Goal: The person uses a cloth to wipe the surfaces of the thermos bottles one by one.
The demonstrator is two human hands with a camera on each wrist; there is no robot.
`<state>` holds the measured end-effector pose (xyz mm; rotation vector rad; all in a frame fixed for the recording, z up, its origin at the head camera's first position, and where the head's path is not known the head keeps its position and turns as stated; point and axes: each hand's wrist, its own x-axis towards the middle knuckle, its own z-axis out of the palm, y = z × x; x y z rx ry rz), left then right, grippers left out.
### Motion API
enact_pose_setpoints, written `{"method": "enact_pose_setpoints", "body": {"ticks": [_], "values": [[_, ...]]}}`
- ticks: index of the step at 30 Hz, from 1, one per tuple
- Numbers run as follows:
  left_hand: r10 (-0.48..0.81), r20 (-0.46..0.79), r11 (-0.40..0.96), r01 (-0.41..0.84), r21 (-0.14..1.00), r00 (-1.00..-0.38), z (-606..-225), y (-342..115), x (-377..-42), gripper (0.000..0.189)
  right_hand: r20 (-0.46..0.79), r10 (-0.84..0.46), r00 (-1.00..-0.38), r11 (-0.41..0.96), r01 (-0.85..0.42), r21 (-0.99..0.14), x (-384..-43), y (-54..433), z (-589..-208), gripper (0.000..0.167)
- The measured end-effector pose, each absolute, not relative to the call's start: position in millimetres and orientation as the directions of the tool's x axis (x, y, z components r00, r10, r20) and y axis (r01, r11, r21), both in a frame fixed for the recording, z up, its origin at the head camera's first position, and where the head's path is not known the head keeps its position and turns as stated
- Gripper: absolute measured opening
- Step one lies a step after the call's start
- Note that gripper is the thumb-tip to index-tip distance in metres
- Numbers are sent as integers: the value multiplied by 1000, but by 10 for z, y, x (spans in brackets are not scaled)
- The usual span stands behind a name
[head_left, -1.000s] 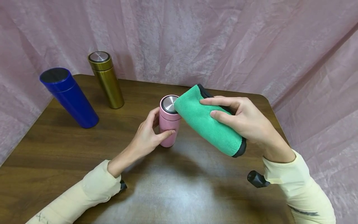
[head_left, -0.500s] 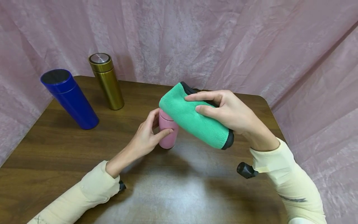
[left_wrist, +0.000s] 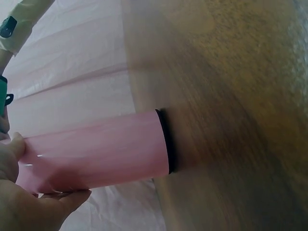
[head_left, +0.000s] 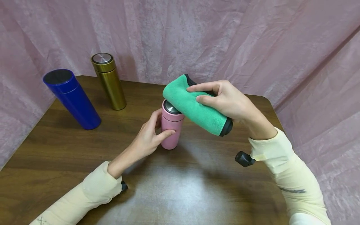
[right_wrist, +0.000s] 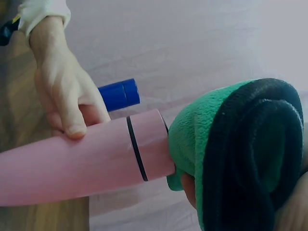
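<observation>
Sleeves point(head_left: 101, 184) of pale yellow cross the near part of a brown wooden table point(head_left: 70, 150). The left hand point(head_left: 145, 137) grasps an upright pink bottle point(head_left: 171, 125) near the table's middle; the right hand point(head_left: 230, 100) grips a folded, dark-edged green cloth point(head_left: 197, 114) against the bottle's lid point(head_left: 172, 116). Farther left stand a blue bottle point(head_left: 76, 103), then a gold bottle point(head_left: 113, 89), before a pink curtain point(head_left: 180, 40).

The left bottle point(head_left: 73, 100) and the middle bottle point(head_left: 109, 84) stand on the left half of the desk point(head_left: 168, 193) — the middle one farther away and to the right of the other. The right bottle point(head_left: 172, 123) is nearer, right of both, with the left grip point(head_left: 147, 137) around its left side. Against its top — the cloth point(head_left: 191, 109), in the right grip point(head_left: 229, 100). The curtain point(head_left: 180, 40) hangs beyond.
</observation>
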<state>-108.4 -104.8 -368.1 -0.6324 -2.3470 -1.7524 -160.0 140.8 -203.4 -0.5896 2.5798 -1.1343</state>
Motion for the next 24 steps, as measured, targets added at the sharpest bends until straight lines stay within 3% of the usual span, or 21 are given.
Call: {"method": "enact_pose_setpoints", "body": {"ticks": [24], "values": [[229,338,218,387,896,-913,-3677,-1034,-1090,74,-146,-533,-834,567,-224,-793,-1375,1659,-2008,32]]}}
